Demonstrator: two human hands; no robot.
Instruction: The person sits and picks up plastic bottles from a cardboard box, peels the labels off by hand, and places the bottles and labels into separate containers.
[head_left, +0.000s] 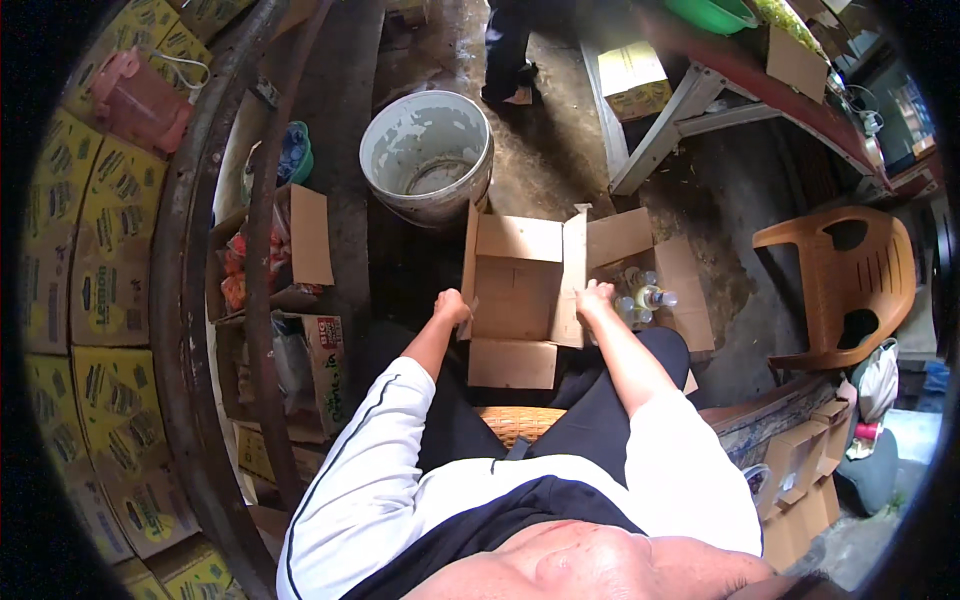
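An empty cardboard box [512,298] sits open in front of my knees, its flaps spread outward. My left hand [452,306] is closed on the box's left flap. My right hand [595,298] grips the right flap near its outer edge. Just beside my right hand, a second open box [678,280] holds several clear bottles [648,298] with pale caps, partly hidden by my hand and forearm.
A white bucket [375,165] stands beyond the boxes. Boxed goods [110,240] line the left behind metal rails [185,240]. An orange plastic chair [865,290] and a wooden table [740,120] are on the right. A person's dark-clothed leg [505,45] shows at the back.
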